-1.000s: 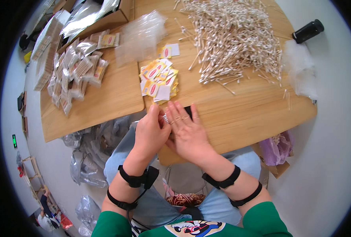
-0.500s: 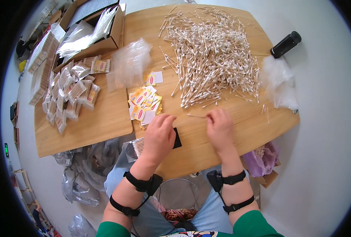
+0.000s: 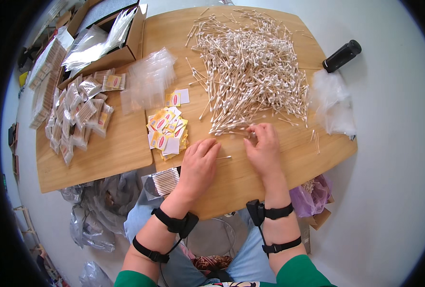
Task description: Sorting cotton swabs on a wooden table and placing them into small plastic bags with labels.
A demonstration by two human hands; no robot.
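I count one broad heap of cotton swabs (image 3: pixel 255 71) on the surface (image 3: pixel 231 186), its pieces far too many to number, and I take that heap as my landmark. Left of it sit one untidy pile of cards (image 3: pixel 167 134), one spread of flat clear bags (image 3: pixel 148 79), one cluster of filled packets (image 3: pixel 85 107), more than a dozen by eye, and one box (image 3: pixel 135 40). Right of it I see one bottle (image 3: pixel 342 56), one crumpled clear sheet (image 3: pixel 334 103) and two or three stray swabs (image 3: pixel 316 142). My two hands are apart. The left hand (image 3: pixel 200 162), below the heap, is half curled, with one single swab (image 3: pixel 225 157) jutting out past its fingers; I cannot tell whether they pinch it. The right hand (image 3: pixel 262 143) is at the heap's lower edge, thumb and fingers parted, fingertips among the nearest swabs; I can't make out a grip. Below and left of the heap, one clear packet (image 3: pixel 166 182) shows swabs lined up side by side. The surface is pale grained wood, the box brown cardboard, the bottle a black cylinder, the swabs thin tan sticks with fluffy white tips.
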